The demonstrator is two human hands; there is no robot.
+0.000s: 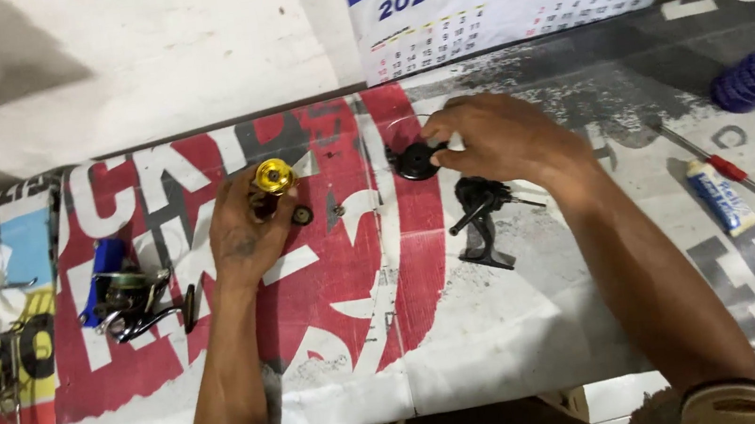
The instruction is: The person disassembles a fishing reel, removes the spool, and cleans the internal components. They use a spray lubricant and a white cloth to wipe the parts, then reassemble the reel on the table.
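Gripping a gold spool [274, 178] in the left hand [244, 225], fingers curled around it just above the tabletop [543, 335]. Pinching a round black rotor part [413, 160] with the right hand [493, 140], fingertips pressed onto its rim, right beside the black reel body [481, 219] lying on the banner cover. Resting close by the left hand: a small black knob [302, 215], loose. Risking, probably, a nudge from either wrist rolling that knob away, or the rotor part slipping from so light a pinch. Lying well apart to the right: a red-handled screwdriver [725, 165] and a small tube [721, 194].
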